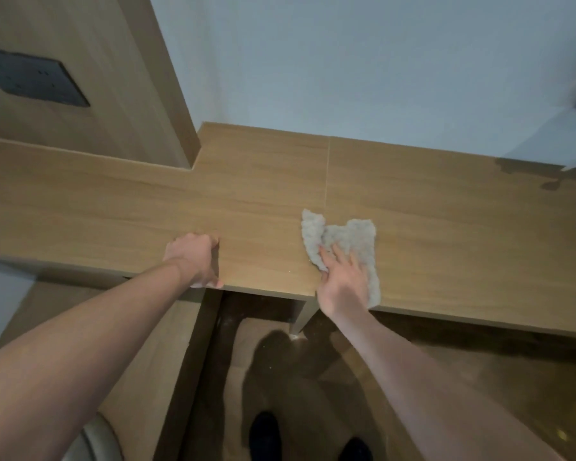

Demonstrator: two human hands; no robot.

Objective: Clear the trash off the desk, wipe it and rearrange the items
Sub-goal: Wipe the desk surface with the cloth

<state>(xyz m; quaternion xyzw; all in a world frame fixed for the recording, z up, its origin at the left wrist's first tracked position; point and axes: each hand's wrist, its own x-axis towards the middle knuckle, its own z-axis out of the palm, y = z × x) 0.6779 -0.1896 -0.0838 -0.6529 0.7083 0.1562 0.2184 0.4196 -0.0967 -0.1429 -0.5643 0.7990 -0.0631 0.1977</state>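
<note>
One cloth [346, 244] under right hand [341, 281]

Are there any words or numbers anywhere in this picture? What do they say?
No readable text anywhere.
Dark wall panel: small marks only, too blurred to read.
Cloth under the right hand: no label showing.
Desk under the left hand: plain wood grain, no writing.
</note>
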